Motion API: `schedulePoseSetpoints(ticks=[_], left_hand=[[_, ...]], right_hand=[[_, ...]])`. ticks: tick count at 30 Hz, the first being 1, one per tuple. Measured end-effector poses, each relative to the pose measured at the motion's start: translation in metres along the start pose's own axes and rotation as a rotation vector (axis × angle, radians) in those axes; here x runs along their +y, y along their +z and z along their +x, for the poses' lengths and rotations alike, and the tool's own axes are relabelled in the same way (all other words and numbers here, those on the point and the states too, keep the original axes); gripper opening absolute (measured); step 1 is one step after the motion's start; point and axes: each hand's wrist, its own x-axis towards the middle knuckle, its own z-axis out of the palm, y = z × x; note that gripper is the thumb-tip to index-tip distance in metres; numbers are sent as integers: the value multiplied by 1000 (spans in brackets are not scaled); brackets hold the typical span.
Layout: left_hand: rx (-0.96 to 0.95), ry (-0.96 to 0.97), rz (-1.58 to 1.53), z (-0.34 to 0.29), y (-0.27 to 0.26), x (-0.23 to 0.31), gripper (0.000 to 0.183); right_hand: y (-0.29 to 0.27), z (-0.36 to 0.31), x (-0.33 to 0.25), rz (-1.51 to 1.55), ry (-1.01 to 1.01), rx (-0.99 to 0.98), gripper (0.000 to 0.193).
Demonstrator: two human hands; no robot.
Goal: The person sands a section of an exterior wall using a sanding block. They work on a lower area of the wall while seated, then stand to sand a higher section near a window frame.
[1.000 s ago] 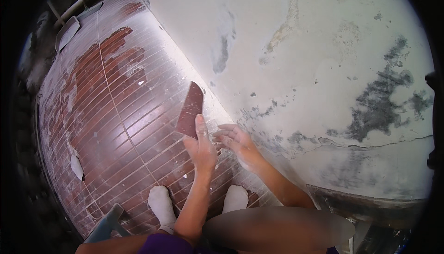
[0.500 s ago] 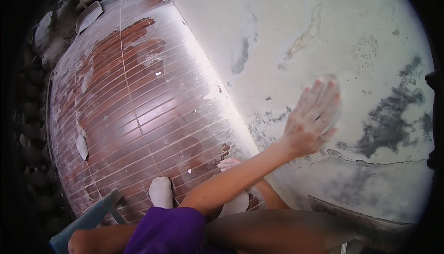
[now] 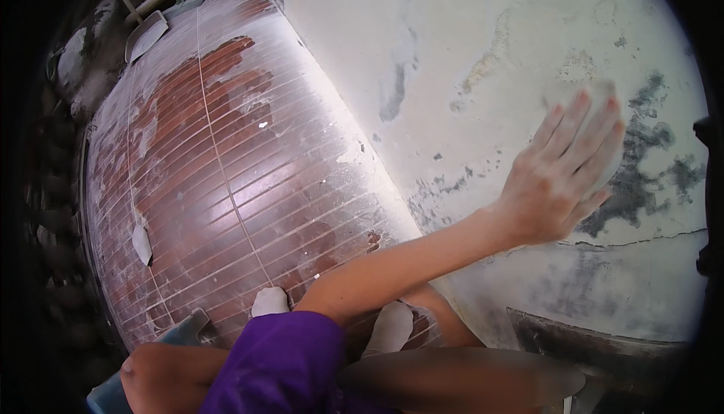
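Note:
My left hand (image 3: 562, 169) lies flat against the white plaster wall (image 3: 467, 7), fingers stretched out and dusted white. A blurred pale edge shows just past its fingertips; I cannot make out what it is. Beside the fingers is a dark, worn patch (image 3: 641, 173) in the plaster. My left arm comes out of a purple sleeve (image 3: 271, 361) and crosses over my right forearm (image 3: 445, 316). That forearm shows only in part, low near the foot of the wall, and my right hand is hidden behind the left arm.
The ribbed reddish-brown floor (image 3: 249, 180) is coated in white dust. A dustpan (image 3: 147, 35) stands far left, a pale scrap (image 3: 141, 244) lies nearer. My socked foot (image 3: 392, 327) rests close to the wall. Part of a blue-green seat (image 3: 113, 391) shows lower left; a dark board (image 3: 588, 335), lower right.
My left hand has moved right and slightly up across the wall, toward the dark patch. The right hand's fingers, visible before beside my left arm, are now hidden. The view has shifted a little.

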Motion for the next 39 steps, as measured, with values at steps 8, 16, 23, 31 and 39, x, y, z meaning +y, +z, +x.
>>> schedulePoseSetpoints(ticks=[8,16,23,31,39], left_hand=[[-45,-59,3,-39,-7,11,63],[10,30,17,8,-4,3,63],[-169,73,84,-72,-19,-14,66],[-7,203,75,15,-41,-22,64],[-27,241,109,-25,-21,-37,54]], right_hand=[[11,-4,12,-3,-97,57,39],[3,-6,-17,-214,136,-147,42],[12,-10,0,-165,196,-75,48],[8,3,2,-131,113,7,46],[1,-7,11,-3,164,14,45]])
